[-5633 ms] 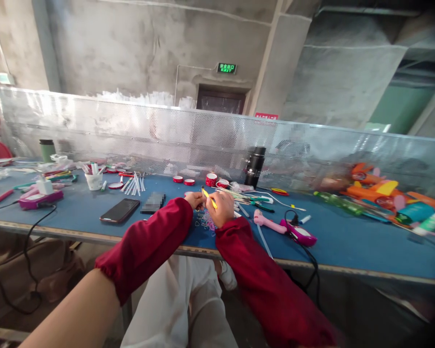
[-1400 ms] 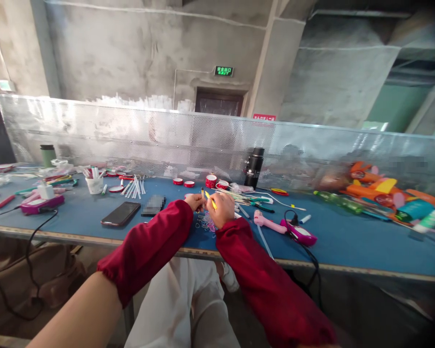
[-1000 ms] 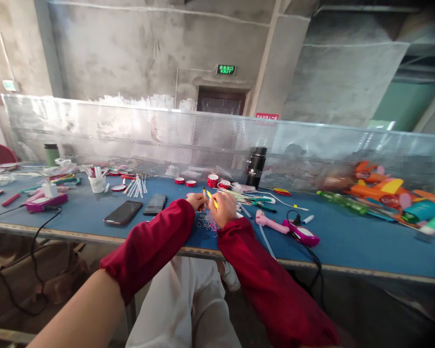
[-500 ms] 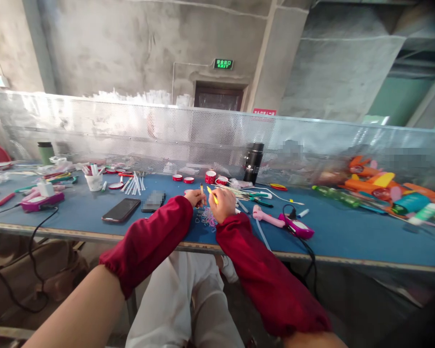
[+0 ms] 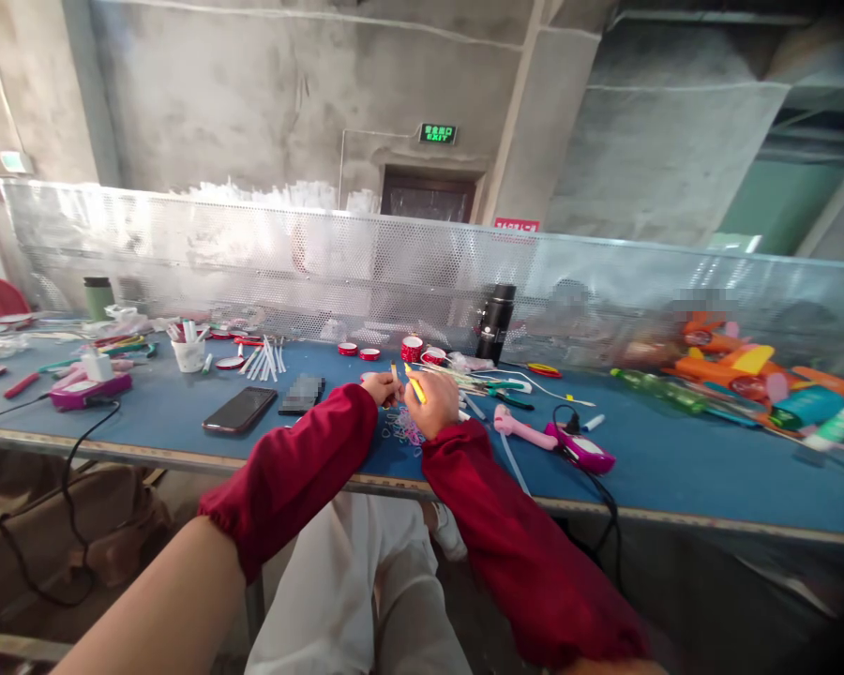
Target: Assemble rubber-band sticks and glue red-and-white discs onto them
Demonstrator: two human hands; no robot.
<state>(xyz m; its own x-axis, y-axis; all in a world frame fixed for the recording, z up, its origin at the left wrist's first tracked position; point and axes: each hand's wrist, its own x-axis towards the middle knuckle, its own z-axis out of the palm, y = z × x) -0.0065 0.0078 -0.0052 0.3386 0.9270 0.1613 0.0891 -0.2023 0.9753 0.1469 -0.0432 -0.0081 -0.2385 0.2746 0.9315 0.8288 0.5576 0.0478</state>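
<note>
My left hand [image 5: 383, 388] is closed on a short thin tan stick [image 5: 395, 371] with a dark tip, held upright between the fingertips. Close beside it, my right hand [image 5: 437, 399] grips a yellow pen-shaped tool [image 5: 415, 385], its pointed end towards the stick. Whether the two pieces touch is too small to tell. Below both hands lies a pile of small pink, white and purple loops [image 5: 409, 429] on the blue tabletop [image 5: 386, 463], partly hidden by the right hand.
Left are a black phone [image 5: 240, 410], a second dark phone [image 5: 301, 395], white sticks [image 5: 265, 358] and a white cup [image 5: 188, 354]. Behind the hands stand red-and-white tape rolls [image 5: 412, 350] and a black bottle [image 5: 496, 324]. Right lie green-handled pliers [image 5: 512, 395] and a pink-and-purple corded device [image 5: 582, 452].
The camera view has shifted slightly, so the scene appears a little lower and further right. Both hands stay close together with the same things in them.
</note>
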